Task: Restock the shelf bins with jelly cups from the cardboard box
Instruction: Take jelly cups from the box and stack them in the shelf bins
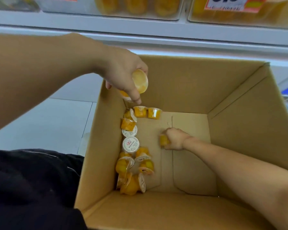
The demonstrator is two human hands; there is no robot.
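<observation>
These jelly cups strike me as light, small and stiff-walled with thin peel-off foil lids, so I would take each by its plastic side wall or cup it in my palm and keep my fingertips off the lid film, which I judge could dent or tear; the smooth plastic could also slip if I stack too many in one grasp. My left hand (123, 75) is above the far left corner of the cardboard box (239, 100), fingers curled round one cup (140, 81) whose base faces me, with what looks like a second cup (125, 95) tucked beneath the fingers. My right hand (175, 138) is low on the box floor, closed round another cup (164, 139) of which only a yellow edge shows. The box is nearly spent: the remaining cups (131, 145) lie in a loose line along the left wall, some lid-up, some tipped on their sides, the rest of the floor bare cardboard. Above, the clear shelf bins (136, 7) already hold yellow cups, though blur hides how full they are.
</observation>
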